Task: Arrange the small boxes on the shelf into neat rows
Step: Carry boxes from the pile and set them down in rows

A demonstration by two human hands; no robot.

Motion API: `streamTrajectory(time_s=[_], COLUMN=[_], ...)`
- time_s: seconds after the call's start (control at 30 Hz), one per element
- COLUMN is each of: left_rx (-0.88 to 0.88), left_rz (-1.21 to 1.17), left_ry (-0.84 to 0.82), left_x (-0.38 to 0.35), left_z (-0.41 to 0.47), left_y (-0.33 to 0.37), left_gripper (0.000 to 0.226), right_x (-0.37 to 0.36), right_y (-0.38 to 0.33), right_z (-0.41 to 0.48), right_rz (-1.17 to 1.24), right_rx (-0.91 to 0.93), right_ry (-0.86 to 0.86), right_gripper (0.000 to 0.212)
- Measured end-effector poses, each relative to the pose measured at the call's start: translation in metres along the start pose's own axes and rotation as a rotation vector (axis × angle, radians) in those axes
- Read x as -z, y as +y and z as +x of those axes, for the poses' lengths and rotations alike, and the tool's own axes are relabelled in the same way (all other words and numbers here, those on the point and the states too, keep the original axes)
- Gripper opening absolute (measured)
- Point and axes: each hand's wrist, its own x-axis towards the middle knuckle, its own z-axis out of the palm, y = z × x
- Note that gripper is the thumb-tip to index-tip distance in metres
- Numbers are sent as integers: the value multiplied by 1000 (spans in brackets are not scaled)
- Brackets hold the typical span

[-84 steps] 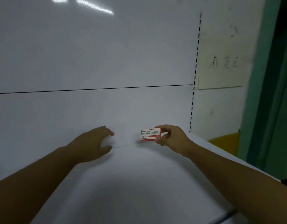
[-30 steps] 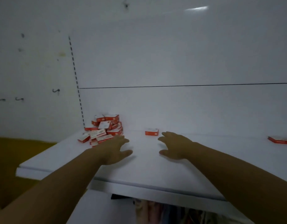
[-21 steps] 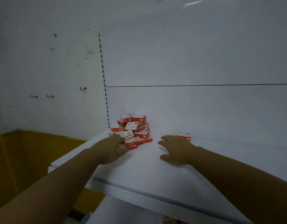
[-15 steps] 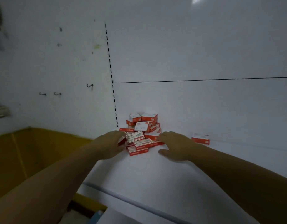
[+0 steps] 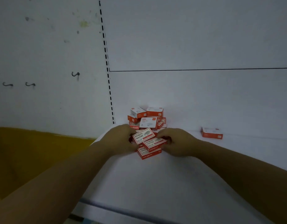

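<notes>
A loose pile of small boxes (image 5: 147, 122), red and white, lies in a heap at the back left corner of the white shelf (image 5: 155, 183), against the white back panel (image 5: 196, 94) and just beside the slotted upright (image 5: 107, 62) that marks the panel's left edge. The boxes lie at all angles, some stacked, some tilted on their neighbours. Both hands are at the near side of the heap. The left hand (image 5: 120, 139) comes in from the left and the right hand (image 5: 177, 143) from the right, and their curled fingers close from either side on the front boxes (image 5: 153, 143), which lie overlapping with their printed faces up. The fingertips are mostly hidden behind the boxes, so which box each hand holds cannot be told. One lone box (image 5: 211, 133) lies flat on the shelf well apart to the right, close to the back panel. To the left of the shelf, a pale marked wall carries small dark hooks (image 5: 75, 75) above a yellow band (image 5: 34, 151).
</notes>
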Motion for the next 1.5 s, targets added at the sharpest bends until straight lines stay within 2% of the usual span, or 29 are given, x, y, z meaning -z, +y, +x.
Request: streamTrajectory(time_s=[0.23, 0.4, 0.53, 0.63, 0.83, 1.13, 1.5], left_rx=[9, -111, -210, -280, -385, -550, -606], left_rz=[-101, -44, 1, -12, -122, -156, -197], left_ry=[26, 95, 169, 225, 261, 279, 283], left_x=[-7, 1, 12, 19, 15, -18, -72], left_z=[3, -3, 2, 5, 14, 45, 116], left_y=[-3, -2, 13, 48, 137, 327, 420], left_gripper=[42, 44, 50, 53, 39, 37, 40], right_x=[9, 12, 37, 60, 102, 173, 200], right_y=[-27, -34, -20, -8, 31, 138, 234], right_z=[-20, -51, -86, -119, -196, -335, -379], right_rz=[13, -32, -106, -193, -268, -347, -346], right_rx=[-90, -143, -276, -336, -414, -531, -562], right_ry=[90, 248, 397, 460, 519, 577, 606], right_gripper=[31, 34, 42, 48, 47, 45, 41])
